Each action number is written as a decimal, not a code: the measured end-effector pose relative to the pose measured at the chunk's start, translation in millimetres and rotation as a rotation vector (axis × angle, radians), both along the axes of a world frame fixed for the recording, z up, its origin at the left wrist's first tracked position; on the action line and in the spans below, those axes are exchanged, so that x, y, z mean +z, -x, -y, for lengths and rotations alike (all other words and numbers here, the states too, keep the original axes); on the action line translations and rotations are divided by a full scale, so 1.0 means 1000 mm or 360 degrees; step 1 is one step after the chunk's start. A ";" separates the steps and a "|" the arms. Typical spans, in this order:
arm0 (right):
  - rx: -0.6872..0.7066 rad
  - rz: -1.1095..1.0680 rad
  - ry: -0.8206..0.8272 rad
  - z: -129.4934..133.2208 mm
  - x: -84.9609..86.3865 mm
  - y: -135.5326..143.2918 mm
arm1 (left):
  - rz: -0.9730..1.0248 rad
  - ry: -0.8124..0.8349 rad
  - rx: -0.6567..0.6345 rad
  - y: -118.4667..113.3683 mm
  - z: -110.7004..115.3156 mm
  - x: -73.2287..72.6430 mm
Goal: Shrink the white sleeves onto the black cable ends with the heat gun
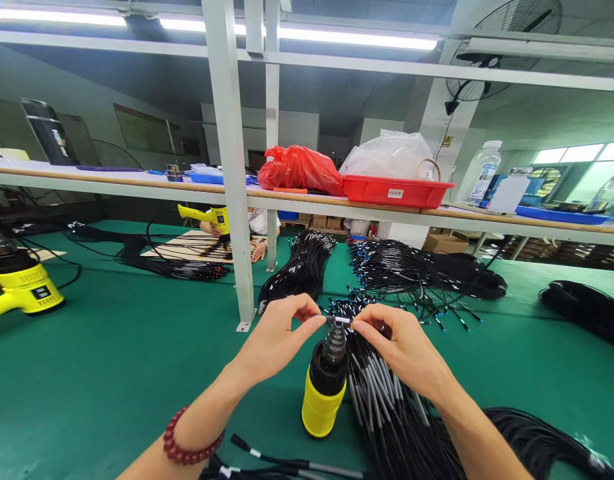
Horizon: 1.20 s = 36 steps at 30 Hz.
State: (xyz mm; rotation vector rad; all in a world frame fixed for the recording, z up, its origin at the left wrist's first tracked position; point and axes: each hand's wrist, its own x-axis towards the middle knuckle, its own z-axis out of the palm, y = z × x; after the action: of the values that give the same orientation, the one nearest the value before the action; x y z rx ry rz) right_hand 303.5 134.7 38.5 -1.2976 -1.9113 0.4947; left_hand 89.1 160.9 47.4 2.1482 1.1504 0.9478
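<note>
Forearms [477, 427] lead to hands [281, 335] holding a cable [341, 321] crosswise, long axis left-right.

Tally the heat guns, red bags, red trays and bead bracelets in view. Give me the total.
Heat guns: 3
Red bag: 1
Red tray: 1
Bracelet: 1
Total: 6
</note>
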 end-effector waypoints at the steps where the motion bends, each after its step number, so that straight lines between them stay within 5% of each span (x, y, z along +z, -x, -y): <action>1: 0.0005 -0.0004 -0.0007 0.001 0.001 0.000 | -0.0043 0.0003 -0.0003 0.000 -0.001 0.000; 6: 0.0043 -0.0030 0.0006 0.000 0.002 0.000 | -0.0226 0.0004 -0.0017 0.001 -0.004 -0.003; 26: 0.0001 -0.0112 0.0064 -0.007 -0.005 -0.003 | 0.0108 0.0002 0.0048 -0.003 -0.004 -0.002; 36: 0.0038 -0.0126 0.0047 -0.004 -0.001 -0.002 | -0.0158 0.0011 -0.0008 0.001 -0.005 -0.006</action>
State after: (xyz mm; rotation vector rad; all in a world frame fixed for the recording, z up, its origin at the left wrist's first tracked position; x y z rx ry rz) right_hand 305.6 138.8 37.3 -1.2570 -1.8622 0.5797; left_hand 87.9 166.0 41.2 2.2135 1.1928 0.8421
